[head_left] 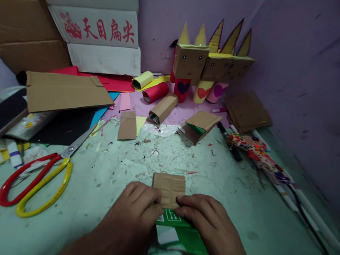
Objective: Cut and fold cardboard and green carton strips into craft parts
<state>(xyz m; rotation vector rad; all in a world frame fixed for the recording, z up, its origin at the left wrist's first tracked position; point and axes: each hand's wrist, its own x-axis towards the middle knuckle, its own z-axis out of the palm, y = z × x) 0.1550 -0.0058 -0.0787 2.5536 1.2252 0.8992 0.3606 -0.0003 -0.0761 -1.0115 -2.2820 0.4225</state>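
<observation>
A piece of cardboard (169, 185), brown on its far part and printed green on its near part, lies between my two hands at the front centre. My left hand (135, 206) grips its left edge, fingers curled and thumb near the brown part. On the right edge, my right hand (205, 216) pinches it with thumb and fingers. A crease runs across the piece where brown meets green. White patches show on the green part. The nearest portion is partly hidden behind my right hand.
Scissors (66, 158) with red and yellow handles lie left. Three cardboard figures (190, 64) stand at the back wall. Folded cardboard (201, 126) and a tube (163, 108) lie mid-table. A glue gun (259, 155) with a black cable is right.
</observation>
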